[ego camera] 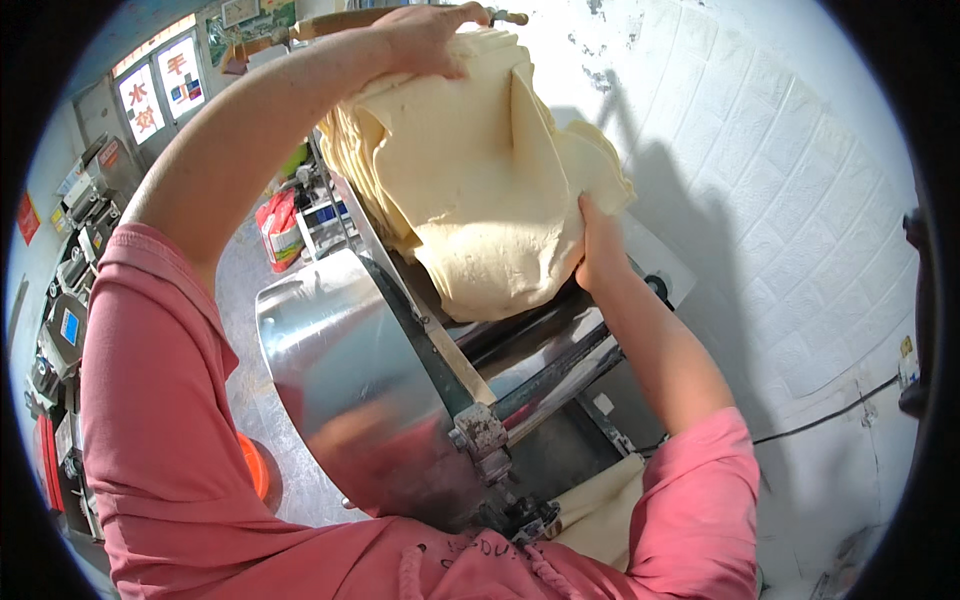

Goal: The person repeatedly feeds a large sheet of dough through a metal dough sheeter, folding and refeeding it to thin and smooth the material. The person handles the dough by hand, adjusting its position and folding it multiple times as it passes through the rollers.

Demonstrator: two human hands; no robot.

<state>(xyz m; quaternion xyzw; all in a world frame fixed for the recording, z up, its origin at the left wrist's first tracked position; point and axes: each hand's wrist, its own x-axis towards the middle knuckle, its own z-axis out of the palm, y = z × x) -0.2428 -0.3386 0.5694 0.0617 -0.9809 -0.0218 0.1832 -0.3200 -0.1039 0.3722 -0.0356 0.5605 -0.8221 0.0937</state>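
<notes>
A thick stack of folded, pale yellow dough sheets (480,172) lies over the top of a dough sheeting machine, above its metal rollers (525,330). My left hand (431,37) rests on the far upper edge of the stack, fingers spread across it. At the right side, my right hand (600,244) grips the dough's edge, its fingers partly hidden by the dough. The machine's rounded, shiny metal cover (360,390) stands left of the rollers. More dough (600,510) lies low at the right, beside my right sleeve.
A textured white wall (795,210) rises at the right, with a black cable along it. At the left are a red and white bag (280,229), an orange bucket (253,465) and several grey machines (71,322). A wooden rod (345,24) is beyond my left hand.
</notes>
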